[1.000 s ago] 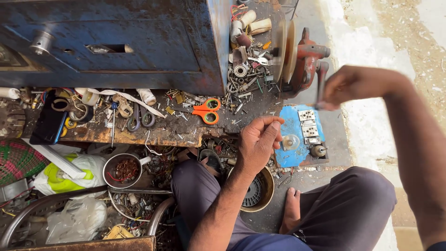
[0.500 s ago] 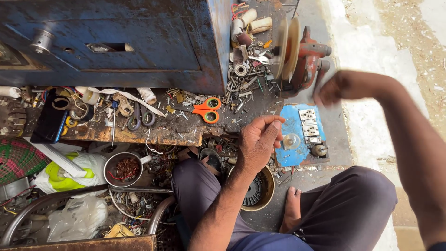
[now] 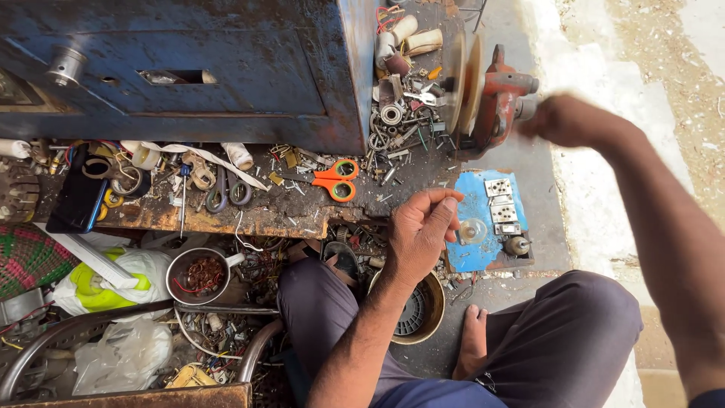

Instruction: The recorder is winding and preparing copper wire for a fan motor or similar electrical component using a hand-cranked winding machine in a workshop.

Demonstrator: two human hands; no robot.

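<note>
The left hand (image 3: 423,234) is hovering at the centre of the frame, just left of a blue switch board (image 3: 483,219). Its fingertips are pinching together in a narrow grip, apparently on something very small; what it is cannot be told. The right hand (image 3: 578,121) is blurring at the upper right, beside a red bench grinder (image 3: 498,94) with pale discs; whether its grip is closed on anything cannot be told.

The blue board is lying on the floor right of centre, carrying white sockets and a small clear round part. Orange-handled scissors (image 3: 336,179) are lying on the worn table (image 3: 226,215) left of the left hand, among screws and metal scraps. A large blue metal cabinet (image 3: 226,68) is filling the upper left. A dark phone (image 3: 75,200) is resting at the table's left edge. Below the table, a metal bowl (image 3: 200,273) is holding copper wire coils. A white and yellow-green plastic bag (image 3: 113,283) is sitting at the lower left, with a clear plastic bag (image 3: 124,359) beneath it. A round brass-rimmed fan part (image 3: 415,310) is lying between the person's knees.
</note>
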